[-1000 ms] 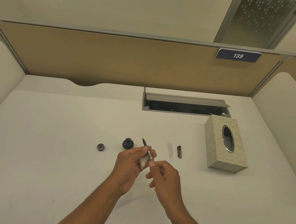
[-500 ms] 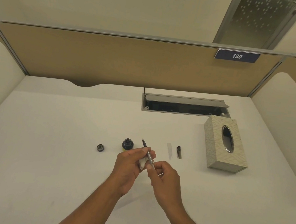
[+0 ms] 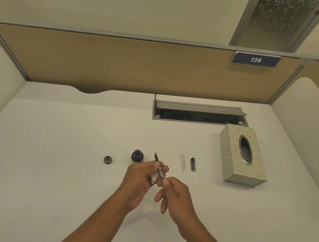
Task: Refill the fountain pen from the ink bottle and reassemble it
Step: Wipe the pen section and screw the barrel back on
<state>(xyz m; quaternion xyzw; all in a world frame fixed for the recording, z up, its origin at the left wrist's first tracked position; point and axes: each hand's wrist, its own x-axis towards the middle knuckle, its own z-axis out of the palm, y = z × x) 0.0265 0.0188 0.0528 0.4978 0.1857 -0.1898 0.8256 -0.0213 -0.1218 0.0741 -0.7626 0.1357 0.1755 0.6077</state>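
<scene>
My left hand (image 3: 142, 177) grips the pen's nib section with its converter (image 3: 158, 165), nib pointing away and up, along with a scrap of white tissue (image 3: 153, 178). My right hand (image 3: 176, 194) pinches the converter's rear end with thumb and forefinger. The open ink bottle (image 3: 137, 156) stands just left of the nib. Its dark cap (image 3: 107, 159) lies further left. A pale clear pen barrel (image 3: 182, 163) and the dark pen cap with clip (image 3: 193, 164) lie side by side to the right.
A patterned tissue box (image 3: 240, 168) stands at the right. A cable tray with raised lid (image 3: 199, 114) is sunk into the white desk (image 3: 47, 145) behind. Tan partition panels and cream side dividers enclose the desk.
Both hands have stayed nearly in place; my right fingers have shifted slightly on the converter's end. The desk items have not moved.
</scene>
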